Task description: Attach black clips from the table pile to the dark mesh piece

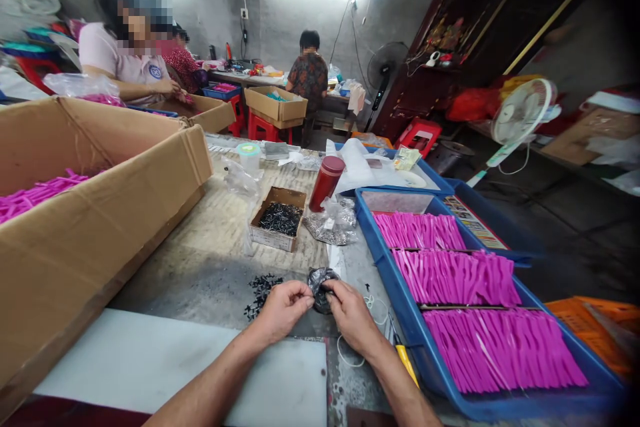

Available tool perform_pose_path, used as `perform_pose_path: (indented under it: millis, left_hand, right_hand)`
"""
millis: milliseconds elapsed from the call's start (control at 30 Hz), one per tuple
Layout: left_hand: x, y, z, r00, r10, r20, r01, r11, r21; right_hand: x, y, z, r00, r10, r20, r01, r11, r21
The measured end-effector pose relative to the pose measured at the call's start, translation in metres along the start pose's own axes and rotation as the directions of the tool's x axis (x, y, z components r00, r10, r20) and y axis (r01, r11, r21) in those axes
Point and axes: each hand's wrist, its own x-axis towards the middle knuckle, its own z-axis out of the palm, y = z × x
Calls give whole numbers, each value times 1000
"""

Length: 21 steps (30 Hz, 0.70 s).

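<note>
My left hand (286, 307) is closed in a pinch at the left edge of a small dark round container (320, 277); what its fingertips hold is too small to make out. My right hand (353, 313) bends over the container's right side, fingertips pressed together at its opening, their contents hidden. Just left of my left hand lies a loose pile of small black parts (261, 290). Beyond my hands, an open cardboard box (273, 240) holds many thin black pieces. A clear bag of small metallic-looking pieces (333, 227) lies beside it.
A blue tray (400, 293) with rows of magenta strips (500, 347) stands right; a yellow-handled tool (406, 363) lies beside it. A large carton (100, 240) blocks the left. Behind the bag stands a red cylinder (326, 183). A white board (190, 360) lies in front. Co-workers sit beyond.
</note>
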Motion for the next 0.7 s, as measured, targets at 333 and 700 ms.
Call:
perform_pose_path:
  millis: [333, 700]
  left_hand:
    - [1, 6, 1, 995, -85, 52, 93, 981, -169]
    - [0, 5, 3, 981, -148, 125, 186, 900, -394]
  right_hand:
    - [-6, -8, -8, 987, 162, -23, -139, 905, 402]
    - [-13, -21, 15, 913, 408, -27, -201, 504, 840]
